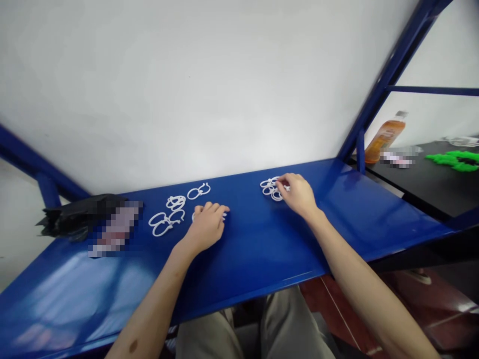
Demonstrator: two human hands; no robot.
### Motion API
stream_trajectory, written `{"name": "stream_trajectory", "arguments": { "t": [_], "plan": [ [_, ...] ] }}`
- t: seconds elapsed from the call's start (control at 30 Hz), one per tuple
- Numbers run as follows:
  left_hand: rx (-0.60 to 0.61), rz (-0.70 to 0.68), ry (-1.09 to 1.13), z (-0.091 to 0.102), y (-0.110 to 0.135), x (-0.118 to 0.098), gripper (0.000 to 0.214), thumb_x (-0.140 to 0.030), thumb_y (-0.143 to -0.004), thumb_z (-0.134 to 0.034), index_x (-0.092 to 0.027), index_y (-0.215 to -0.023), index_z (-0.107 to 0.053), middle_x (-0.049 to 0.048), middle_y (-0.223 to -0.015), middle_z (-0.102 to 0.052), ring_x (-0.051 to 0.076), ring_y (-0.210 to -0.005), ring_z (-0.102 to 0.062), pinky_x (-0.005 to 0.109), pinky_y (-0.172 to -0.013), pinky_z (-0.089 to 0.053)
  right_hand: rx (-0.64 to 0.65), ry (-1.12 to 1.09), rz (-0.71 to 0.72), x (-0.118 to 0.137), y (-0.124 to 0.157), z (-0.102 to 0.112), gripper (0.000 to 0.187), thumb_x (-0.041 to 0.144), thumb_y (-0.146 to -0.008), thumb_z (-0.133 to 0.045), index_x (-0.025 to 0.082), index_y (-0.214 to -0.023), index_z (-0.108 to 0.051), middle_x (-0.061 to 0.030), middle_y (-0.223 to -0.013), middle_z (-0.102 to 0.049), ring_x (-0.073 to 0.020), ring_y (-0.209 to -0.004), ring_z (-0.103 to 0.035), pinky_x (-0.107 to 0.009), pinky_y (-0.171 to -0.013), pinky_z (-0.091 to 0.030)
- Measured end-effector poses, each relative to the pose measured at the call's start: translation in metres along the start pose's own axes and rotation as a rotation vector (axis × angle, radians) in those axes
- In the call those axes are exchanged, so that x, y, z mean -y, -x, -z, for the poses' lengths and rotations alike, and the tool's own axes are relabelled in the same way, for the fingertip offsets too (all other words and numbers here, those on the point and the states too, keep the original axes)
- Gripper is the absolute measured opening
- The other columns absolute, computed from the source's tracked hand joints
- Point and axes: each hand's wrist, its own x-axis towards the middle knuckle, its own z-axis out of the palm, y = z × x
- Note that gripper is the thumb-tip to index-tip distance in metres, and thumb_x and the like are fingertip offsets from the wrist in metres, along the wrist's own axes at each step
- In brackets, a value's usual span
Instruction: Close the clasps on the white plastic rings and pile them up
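Several white plastic rings, some with an open clasp, lie on the blue tabletop (254, 249). My left hand (208, 225) rests palm down over a few of them, its fingers loosely spread and bits of white showing beside the fingertips. To its left are a loose group of rings (161, 219) and a small tangled heap (176, 202). A linked pair (198, 191) lies just behind this hand. Farther right, my right hand (298, 195) pinches at a cluster of rings (268, 186), thumb and index finger closed on a ring there; its fingertips hide part of the cluster.
A black plastic bag (80, 214) and a blurred-out packet (116, 229) lie at the left. White wall (224, 89) rises behind the table, between blue frame posts (385, 85). On a black table at right stand a bottle (385, 137) and a green fuzzy item (454, 159).
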Motion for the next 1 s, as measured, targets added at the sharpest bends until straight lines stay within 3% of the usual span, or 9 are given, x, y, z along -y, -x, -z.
{"name": "stream_trajectory", "arguments": {
  "t": [0.1, 0.2, 0.3, 0.47, 0.6, 0.77, 1.0],
  "plan": [
    [-0.034, -0.128, 0.259, -0.003, -0.004, -0.02, 0.03, -0.015, -0.096, -0.038, -0.022, -0.117, -0.058, 0.0063, -0.108, -0.065, 0.022, -0.1, -0.054, 0.042, -0.088, -0.038, 0.213, -0.298, 0.268, 0.022, 0.012, -0.012, 0.014, 0.025, -0.091, -0.059, 0.02, -0.102, -0.066, -0.0063, -0.1, -0.069, -0.0181, -0.087, -0.064, -0.032, -0.081, -0.051],
    [-0.109, -0.096, 0.586, 0.003, -0.006, -0.03, 0.021, -0.022, -0.098, -0.043, -0.022, -0.113, -0.058, 0.0044, -0.105, -0.064, 0.018, -0.095, -0.057, 0.037, -0.089, -0.043, 0.377, -0.466, 0.424, 0.044, 0.025, -0.026, 0.021, 0.021, -0.089, -0.062, 0.02, -0.11, -0.064, -0.0082, -0.112, -0.065, -0.0176, -0.091, -0.064, -0.031, -0.082, -0.052],
    [-0.144, 0.025, 0.85, 0.011, -0.007, -0.027, 0.017, -0.028, -0.097, -0.049, -0.022, -0.109, -0.059, 0.0029, -0.102, -0.065, 0.015, -0.09, -0.06, 0.033, -0.085, -0.048, 0.356, -0.564, 0.417, 0.057, 0.033, -0.037, 0.013, 0.024, -0.096, -0.055, 0.02, -0.105, -0.063, -0.0071, -0.104, -0.067, -0.0172, -0.087, -0.063, -0.03, -0.08, -0.051],
    [-0.15, 0.16, 1.142, 0.012, -0.01, -0.022, 0.025, -0.034, -0.09, -0.06, -0.021, -0.112, -0.06, 0.001, -0.093, -0.066, 0.015, -0.081, -0.065, 0.029, -0.075, -0.053, 0.275, -0.697, 0.302, 0.058, 0.034, -0.041, 0.018, 0.029, -0.099, -0.054, 0.02, -0.113, -0.06, -0.0025, -0.087, -0.068, -0.0146, -0.073, -0.063, -0.027, -0.072, -0.05],
    [-0.127, 0.171, 1.008, 0.012, -0.01, -0.024, 0.015, -0.031, -0.087, -0.062, -0.021, -0.098, -0.066, -0.0008, -0.081, -0.068, 0.015, -0.075, -0.064, 0.029, -0.073, -0.051, 0.272, -0.641, 0.388, 0.057, 0.035, -0.036, 0.014, 0.026, -0.1, -0.052, 0.02, -0.103, -0.064, -0.0035, -0.089, -0.07, -0.0143, -0.076, -0.064, -0.025, -0.072, -0.049],
    [-0.144, 0.11, 0.774, 0.013, -0.006, -0.028, 0.006, -0.02, -0.082, -0.061, -0.022, -0.082, -0.067, -0.002, -0.081, -0.07, 0.013, -0.069, -0.06, 0.027, -0.068, -0.046, 0.345, -0.522, 0.544, 0.052, 0.036, -0.036, 0.019, 0.022, -0.102, -0.045, 0.019, -0.102, -0.063, -0.0057, -0.092, -0.069, -0.0154, -0.08, -0.064, -0.026, -0.074, -0.049],
    [-0.158, 0.102, 0.611, 0.003, -0.01, -0.024, 0.009, -0.03, -0.088, -0.062, -0.023, -0.094, -0.065, -0.0005, -0.087, -0.07, 0.016, -0.078, -0.062, 0.03, -0.075, -0.048, 0.331, -0.34, 0.496, 0.052, 0.031, -0.039, 0.017, 0.022, -0.102, -0.048, 0.018, -0.104, -0.065, -0.0071, -0.095, -0.068, -0.0174, -0.085, -0.064, -0.027, -0.076, -0.049]
  ]
}}
